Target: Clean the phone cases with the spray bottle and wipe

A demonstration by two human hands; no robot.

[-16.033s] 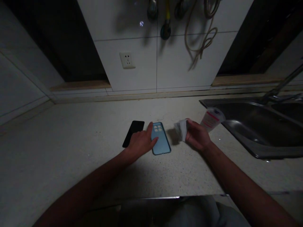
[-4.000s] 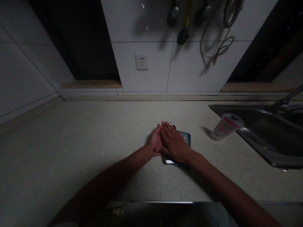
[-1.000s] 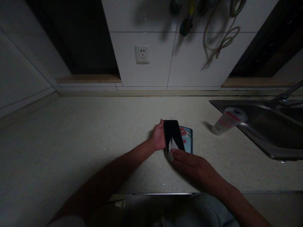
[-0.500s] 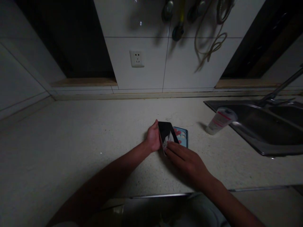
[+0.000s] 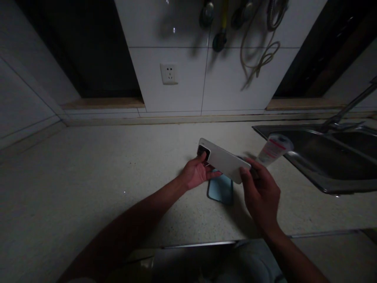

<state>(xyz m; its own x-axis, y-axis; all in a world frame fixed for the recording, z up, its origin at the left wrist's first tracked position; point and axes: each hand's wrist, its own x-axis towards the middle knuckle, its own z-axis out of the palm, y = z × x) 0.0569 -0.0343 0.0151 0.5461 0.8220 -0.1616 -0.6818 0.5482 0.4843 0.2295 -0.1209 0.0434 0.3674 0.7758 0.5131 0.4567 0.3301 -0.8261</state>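
Raised above the speckled stone countertop [image 5: 88, 196], a slim smartphone [image 5: 224, 160] lay on a slant across both hands, its smooth pale back turned upward and a dark, rounded-square camera island [image 5: 203, 151] at the far left end. Left hand [image 5: 196, 172] palm up and partly open beneath the camera end, thumb hooked over the phone's edge, fingers loosely spread. Right hand [image 5: 260, 188] closed in a firm pinch on the right end, fingertips [image 5: 244, 170] pressed to the edge, wrist lifted well off the counter. Nearer than the phone and apart from it, a pale blue phone case [image 5: 220, 189] flat on the countertop, matte, with soft rounded corners. Off to the right, a white squeeze tube [image 5: 273, 149] with red bands, tilted beside the rim of a stainless steel double sink [image 5: 312, 157], a slender metal faucet [image 5: 347, 103] rising beyond. On the far side, glossy white tiles [image 5: 229, 86] carrying a wall socket [image 5: 169, 74], with hanging spoons [image 5: 206, 15] and a looped cord [image 5: 259, 51] above.
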